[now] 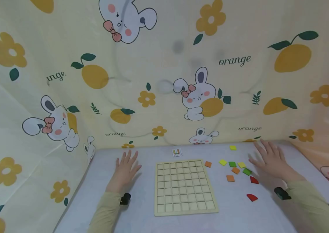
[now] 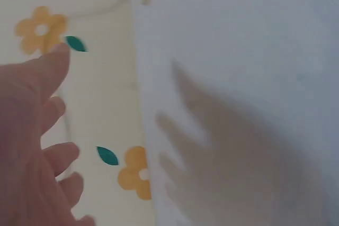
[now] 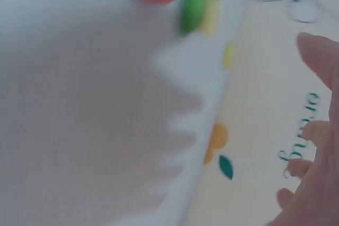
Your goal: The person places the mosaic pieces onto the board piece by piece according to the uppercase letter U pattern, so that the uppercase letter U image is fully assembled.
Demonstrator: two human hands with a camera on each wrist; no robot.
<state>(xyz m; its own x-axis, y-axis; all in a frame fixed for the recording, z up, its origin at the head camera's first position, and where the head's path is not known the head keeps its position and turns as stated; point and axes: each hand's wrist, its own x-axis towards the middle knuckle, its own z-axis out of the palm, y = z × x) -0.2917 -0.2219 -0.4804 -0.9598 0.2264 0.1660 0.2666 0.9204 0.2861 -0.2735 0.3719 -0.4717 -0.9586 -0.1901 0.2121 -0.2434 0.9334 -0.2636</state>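
Observation:
My left hand (image 1: 124,170) is held over the table's left side with fingers spread and nothing in it. On the right, my right hand (image 1: 272,161) also has its fingers spread, beside a scatter of small tiles. Between the hands lies a pale wooden grid board (image 1: 185,187), its squares bare. The loose tiles include an orange square (image 1: 230,178), a yellow square (image 1: 223,162), a green square (image 1: 247,171) and a red quarter-round piece (image 1: 252,197). In the left wrist view the left hand (image 2: 32,141) casts a shadow on the table; the right wrist view shows likewise the right hand (image 3: 318,130).
A small patterned card (image 1: 177,152) lies behind the board, near the back edge. One yellow tile (image 1: 233,148) sits farthest back. A printed cloth (image 1: 164,64) with rabbits and oranges rises along the back and sides of the white table (image 1: 141,207).

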